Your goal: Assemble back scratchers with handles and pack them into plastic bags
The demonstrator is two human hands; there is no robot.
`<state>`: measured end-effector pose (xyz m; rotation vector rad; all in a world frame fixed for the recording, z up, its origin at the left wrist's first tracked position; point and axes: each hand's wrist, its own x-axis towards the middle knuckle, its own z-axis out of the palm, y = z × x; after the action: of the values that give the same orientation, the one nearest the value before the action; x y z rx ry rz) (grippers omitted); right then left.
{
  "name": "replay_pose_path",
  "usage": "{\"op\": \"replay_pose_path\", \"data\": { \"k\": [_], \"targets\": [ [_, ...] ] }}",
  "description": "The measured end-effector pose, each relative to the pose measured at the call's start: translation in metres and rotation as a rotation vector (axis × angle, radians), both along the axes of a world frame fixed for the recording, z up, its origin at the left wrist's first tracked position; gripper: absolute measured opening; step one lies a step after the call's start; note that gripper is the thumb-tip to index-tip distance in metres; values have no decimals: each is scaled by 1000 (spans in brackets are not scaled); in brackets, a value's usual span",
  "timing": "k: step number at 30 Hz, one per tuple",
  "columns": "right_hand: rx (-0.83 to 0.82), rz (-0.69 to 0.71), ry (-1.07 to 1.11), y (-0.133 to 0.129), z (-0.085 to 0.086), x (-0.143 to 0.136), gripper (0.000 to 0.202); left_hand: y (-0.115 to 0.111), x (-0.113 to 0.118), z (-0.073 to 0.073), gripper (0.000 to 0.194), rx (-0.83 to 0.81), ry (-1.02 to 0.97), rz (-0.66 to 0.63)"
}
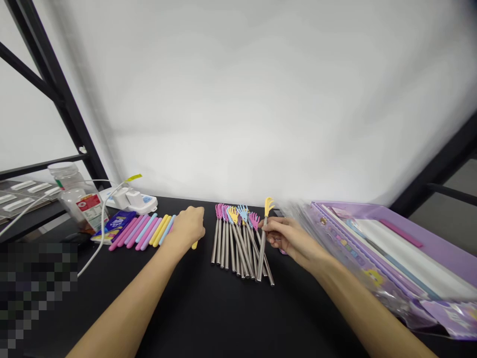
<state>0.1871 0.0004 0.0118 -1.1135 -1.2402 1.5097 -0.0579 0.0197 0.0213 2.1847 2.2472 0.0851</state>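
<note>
In my right hand (pixel 285 237) is a back scratcher (pixel 262 251), pinched near its yellow claw head, its steel shaft slanting down. Beside it on the black table lies a bunch of steel back scratchers (pixel 238 243) with pink, purple, blue and yellow claw heads, some crossing over others. My left hand (pixel 189 226) is closed, knuckles up, at the right end of a row of pastel handles (pixel 143 233). A yellow handle (pixel 194 245) sticks out below its fingers; the rest of that handle is hidden by the hand.
Left of the row are a purple packet (pixel 115 226), a clear jar (pixel 80 199) and a white power strip (pixel 137 201) with a cable. Along the right stands a purple box (pixel 406 233) beside clear plastic bags (pixel 316 228). A white wall (pixel 238 99) rises behind the table.
</note>
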Motion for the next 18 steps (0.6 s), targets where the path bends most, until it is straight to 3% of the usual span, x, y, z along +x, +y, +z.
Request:
{"op": "replay_pose_path", "data": {
  "k": [4, 8, 14, 18],
  "targets": [
    [-52, -39, 111, 1, 3, 2, 12, 3, 2, -1, 35, 19, -47, -38],
    [-33, -113, 279, 8, -1, 7, 18, 7, 2, 1, 26, 77, -127, -177],
    [-10, -127, 296, 13, -8, 11, 18, 6, -1, 1, 14, 101, -173, -238],
    [143, -265, 386, 9, -2, 5, 20, -3, 8, 3, 22, 218, -342, -557]
  ]
}}
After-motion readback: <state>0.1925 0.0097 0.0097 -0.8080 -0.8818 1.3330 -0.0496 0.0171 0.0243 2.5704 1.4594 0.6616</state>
